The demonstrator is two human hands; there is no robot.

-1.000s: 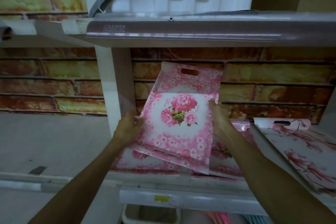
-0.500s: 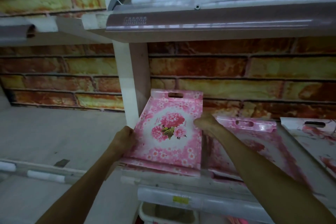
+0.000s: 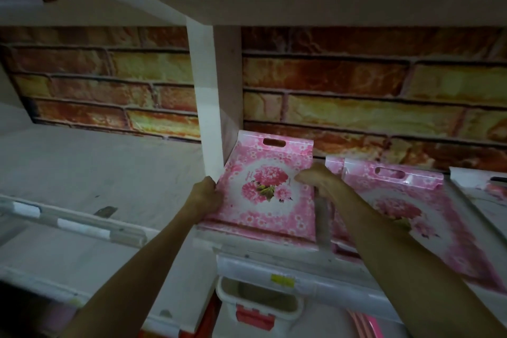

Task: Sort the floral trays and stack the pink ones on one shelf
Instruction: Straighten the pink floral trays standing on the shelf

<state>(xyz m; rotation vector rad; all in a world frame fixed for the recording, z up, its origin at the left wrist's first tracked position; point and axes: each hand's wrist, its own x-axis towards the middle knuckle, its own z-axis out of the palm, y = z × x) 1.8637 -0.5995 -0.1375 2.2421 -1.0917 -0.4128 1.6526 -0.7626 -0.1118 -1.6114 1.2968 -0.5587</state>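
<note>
Both hands clamp the pink tray (image 3: 270, 195) by its sides, left hand (image 3: 204, 195) and right hand (image 3: 315, 180), on the stack beside the shelf post (image 3: 211, 107). Judging by the tilt, uneven release could slide it off; the neighbouring tray (image 3: 397, 200) crowds it.

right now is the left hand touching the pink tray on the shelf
Touching. The head view shows the left hand with its fingers curled around the left edge of the pink tray, with no gap between them; the right hand holds the opposite edge.
</note>
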